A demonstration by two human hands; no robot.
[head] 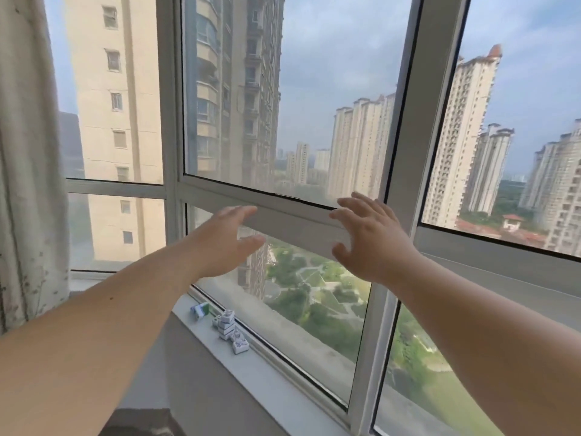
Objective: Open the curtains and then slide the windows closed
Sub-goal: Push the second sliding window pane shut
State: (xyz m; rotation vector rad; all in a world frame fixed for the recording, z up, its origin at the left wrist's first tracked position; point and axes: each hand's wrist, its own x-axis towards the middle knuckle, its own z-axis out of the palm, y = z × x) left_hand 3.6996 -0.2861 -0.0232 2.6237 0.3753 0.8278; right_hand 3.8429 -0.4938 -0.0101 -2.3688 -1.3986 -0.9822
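Both bare arms reach forward, left hand (224,239) and right hand (366,234) released, fingers spread, grasping nothing, before the window (292,215) rail. Left of them hangs the curtain (28,184); below, small blocks (228,328) on the sill (267,382).

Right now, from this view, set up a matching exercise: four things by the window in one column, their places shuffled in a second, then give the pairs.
Things:
1. curtain
2. left hand
3. right hand
4. small blocks

Places:
A. on the sill under the glass
B. far left edge, hanging
C. fingers spread, over the right end of the middle rail
D. open, reaching toward the left part of the rail

Pairs: 1-B, 2-D, 3-C, 4-A
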